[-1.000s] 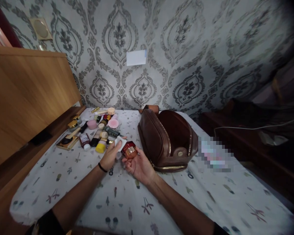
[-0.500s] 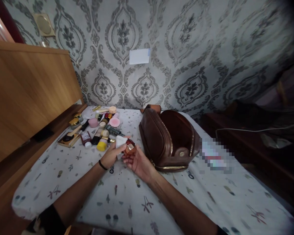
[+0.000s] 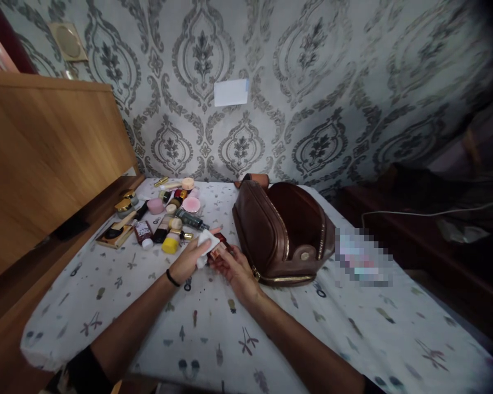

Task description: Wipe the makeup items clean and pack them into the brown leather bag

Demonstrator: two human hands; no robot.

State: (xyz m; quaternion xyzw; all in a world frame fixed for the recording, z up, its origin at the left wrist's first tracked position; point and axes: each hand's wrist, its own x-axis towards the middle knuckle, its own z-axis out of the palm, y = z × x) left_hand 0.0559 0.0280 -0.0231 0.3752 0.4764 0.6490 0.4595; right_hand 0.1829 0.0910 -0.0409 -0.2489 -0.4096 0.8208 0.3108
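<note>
Desk (image 3: 205, 345), open brown bag (image 3: 254, 216), small red jar (image 3: 217, 251).

The bag stands just beyond my right grip (image 3: 242, 276); bottles (image 3: 143, 232) crowd the left, one yellow-ended bottle (image 3: 170, 244) near my left grip (image 3: 184, 265). My right fingers pinch the jar, which sits between both grips; my left presses a white wipe (image 3: 207, 236) against it. I judge this to be wiping; the next move calls for a firm hold while turning the jar, with bag and bottles limiting elbow room.

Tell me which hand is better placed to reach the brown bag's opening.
Probably the right hand: it is nearer the brown bag, though holding the red jar. The left hand, with the white cloth, is farther away.
</note>
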